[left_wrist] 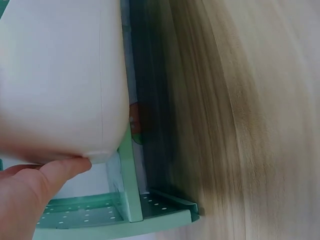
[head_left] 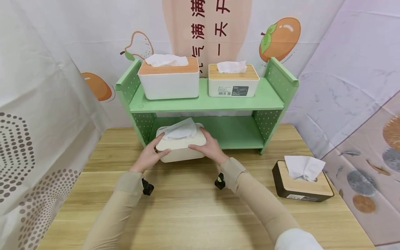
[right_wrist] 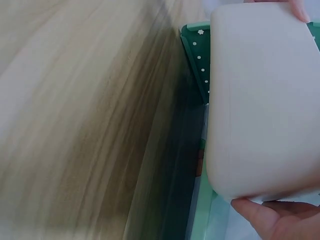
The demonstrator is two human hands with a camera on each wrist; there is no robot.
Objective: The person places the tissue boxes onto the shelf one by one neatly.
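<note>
Both hands grip a cream-white tissue box [head_left: 181, 143] by its two ends, with a white tissue [head_left: 181, 130] sticking out of its top. The left hand [head_left: 150, 155] holds the left end, thumb on the near top edge. At the other end is the right hand [head_left: 210, 148], its thumb also on the near top edge. The box is at the front left of the lower shelf [head_left: 231, 130] of a green rack, its front overhanging the shelf edge. In the left wrist view the smooth box side [left_wrist: 60, 75] shows above the fingers; the right wrist view shows the same box [right_wrist: 260, 100] between both hands.
On the upper shelf [head_left: 203, 102] stand a large white tissue box [head_left: 170, 83] with an orange-brown lid and a smaller white one [head_left: 225, 88] with a wooden lid. A black tissue box [head_left: 300, 192] with a wooden lid sits at the right of the wooden table [head_left: 187, 211].
</note>
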